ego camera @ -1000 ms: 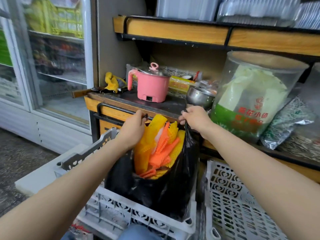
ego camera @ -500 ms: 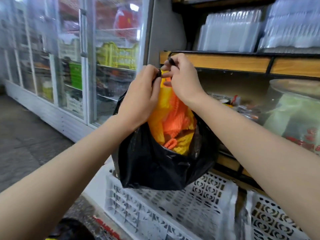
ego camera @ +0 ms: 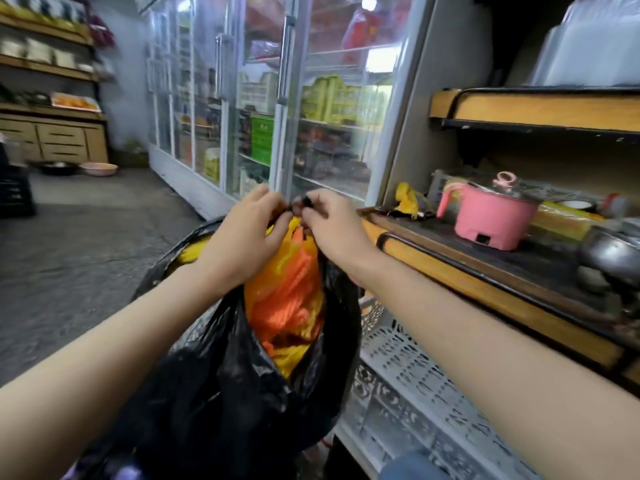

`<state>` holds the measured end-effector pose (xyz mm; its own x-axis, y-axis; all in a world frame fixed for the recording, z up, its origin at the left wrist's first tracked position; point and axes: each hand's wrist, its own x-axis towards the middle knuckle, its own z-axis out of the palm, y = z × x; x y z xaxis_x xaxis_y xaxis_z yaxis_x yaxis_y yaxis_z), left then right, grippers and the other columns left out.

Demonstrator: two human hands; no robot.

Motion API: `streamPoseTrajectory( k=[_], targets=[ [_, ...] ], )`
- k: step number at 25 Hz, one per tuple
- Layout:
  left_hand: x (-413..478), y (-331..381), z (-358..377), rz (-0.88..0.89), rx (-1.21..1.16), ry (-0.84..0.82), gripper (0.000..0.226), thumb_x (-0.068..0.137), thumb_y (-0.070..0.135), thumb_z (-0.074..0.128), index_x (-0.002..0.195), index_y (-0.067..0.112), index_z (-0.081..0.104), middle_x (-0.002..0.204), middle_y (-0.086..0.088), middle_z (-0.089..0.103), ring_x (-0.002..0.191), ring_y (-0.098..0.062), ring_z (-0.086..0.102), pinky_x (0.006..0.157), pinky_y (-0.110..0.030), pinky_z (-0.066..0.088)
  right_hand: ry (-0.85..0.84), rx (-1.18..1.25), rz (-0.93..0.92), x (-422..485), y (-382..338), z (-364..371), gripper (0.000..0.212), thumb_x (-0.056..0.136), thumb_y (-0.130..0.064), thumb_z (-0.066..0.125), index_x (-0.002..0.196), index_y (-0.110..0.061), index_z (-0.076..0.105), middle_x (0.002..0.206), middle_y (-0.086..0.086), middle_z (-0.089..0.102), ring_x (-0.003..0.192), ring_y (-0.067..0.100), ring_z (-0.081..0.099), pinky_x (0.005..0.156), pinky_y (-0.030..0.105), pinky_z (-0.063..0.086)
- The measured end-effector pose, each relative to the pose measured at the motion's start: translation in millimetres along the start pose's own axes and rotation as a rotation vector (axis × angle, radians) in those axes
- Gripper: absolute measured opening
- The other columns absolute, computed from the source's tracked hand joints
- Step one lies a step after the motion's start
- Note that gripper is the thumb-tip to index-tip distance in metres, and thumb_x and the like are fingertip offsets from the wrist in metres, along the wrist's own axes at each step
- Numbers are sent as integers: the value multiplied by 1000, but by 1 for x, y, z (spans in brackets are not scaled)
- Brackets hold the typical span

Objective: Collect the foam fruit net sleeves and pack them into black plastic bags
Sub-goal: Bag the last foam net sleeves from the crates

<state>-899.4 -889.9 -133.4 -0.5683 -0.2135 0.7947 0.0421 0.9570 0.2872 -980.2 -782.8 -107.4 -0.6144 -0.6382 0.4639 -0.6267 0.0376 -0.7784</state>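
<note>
**Both hands meet at the top of the bag**

Here we are with the black plastic bag (ego camera: 214,393) hanging in front of us, off the floor, both our hands up at its mouth. Our left hand (ego camera: 249,233) has its fingers curled in and pinches one black handle strip. Our right hand (ego camera: 332,223) pinches the other, thumb and fingertips tight on a dark twist of plastic. The two hands are almost touching. Below them the bag gapes open, and the foam net sleeves (ego camera: 287,299), orange and yellow, are packed inside and bulge up to the opening. A white crate (ego camera: 408,375) sits low on our right, just beside the bag. On the wooden counter (ego camera: 467,282) above it stands a pink pot (ego camera: 491,216). A glass-door cooler (ego camera: 311,116) runs behind.
</note>
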Motion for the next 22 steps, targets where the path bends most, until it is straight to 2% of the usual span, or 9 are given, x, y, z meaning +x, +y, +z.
streamPoseTrajectory(
  k=[2, 4, 6, 9, 12, 15, 19, 21, 22],
  targets=[
    [-27, -24, 8, -145, 31, -117, 16, 91, 14, 58, 95, 2, 68, 89, -9, 61, 90, -29, 58, 73, -30, 35, -40, -39, 126, -11, 28, 26, 16, 92, -8, 54, 105, -5, 64, 102, 10, 66, 96, 22, 61, 89, 35, 46],
    [-52, -43, 18, -340, 31, -208, 17, 90, 14, 59, 97, 2, 71, 95, -15, 68, 96, -31, 61, 76, -31, 37, -141, 44, 274, -26, 57, 50, 15, 91, -11, 58, 99, -3, 66, 95, 7, 66, 93, 20, 61, 87, 34, 47],
    [-76, -56, 32, -538, 0, -277, 19, 92, 16, 57, 92, 2, 70, 94, -18, 69, 94, -32, 63, 71, -30, 37, -221, 83, 375, -44, 80, 69, 19, 92, -16, 56, 87, -1, 67, 82, 7, 63, 77, 18, 58, 69, 29, 46],
    [-112, -61, 55, -725, -77, -359, 23, 97, 18, 48, 87, 7, 66, 86, -20, 68, 80, -35, 65, 62, -30, 40, -275, 224, 593, -73, 103, 84, 30, 98, -20, 46, 73, -17, 60, 79, 11, 53, 60, 15, 47, 51, 18, 37],
    [-149, -56, 78, -822, -249, -438, 25, 98, 13, 43, 79, 15, 57, 64, -8, 61, 42, -18, 57, 43, -25, 44, -294, 481, 799, -101, 123, 91, 27, 100, -12, 42, 77, -17, 56, 76, 0, 56, 52, 3, 52, 47, 12, 43],
    [-176, -43, 99, -946, -520, -483, 16, 98, 7, 43, 89, 14, 55, 63, -8, 58, 35, -16, 53, 38, -26, 47, -172, 472, 758, -124, 152, 96, 17, 95, -5, 48, 86, -9, 62, 76, 2, 56, 57, 6, 53, 47, 15, 40],
    [-191, -16, 116, -1146, -721, -497, 8, 99, 8, 42, 95, 9, 49, 78, -11, 57, 48, -20, 59, 47, -34, 55, -48, 163, 594, -158, 184, 90, 17, 89, -11, 60, 103, -12, 69, 94, -1, 67, 81, 12, 60, 72, 19, 44],
    [-195, -2, 123, -1158, -735, -549, 13, 99, 8, 44, 86, 9, 45, 78, -9, 50, 58, -18, 55, 51, -33, 56, -36, 141, 581, -173, 193, 80, 16, 87, -10, 62, 99, -17, 71, 90, -2, 68, 81, 6, 62, 72, 15, 45],
    [-198, 3, 127, -1153, -725, -573, 18, 98, 8, 45, 81, 9, 43, 76, -8, 45, 62, -16, 50, 53, -30, 54, -60, 134, 579, -179, 197, 75, 16, 86, -8, 62, 87, -21, 70, 79, -6, 66, 73, 1, 59, 67, 13, 43]
  ],
)
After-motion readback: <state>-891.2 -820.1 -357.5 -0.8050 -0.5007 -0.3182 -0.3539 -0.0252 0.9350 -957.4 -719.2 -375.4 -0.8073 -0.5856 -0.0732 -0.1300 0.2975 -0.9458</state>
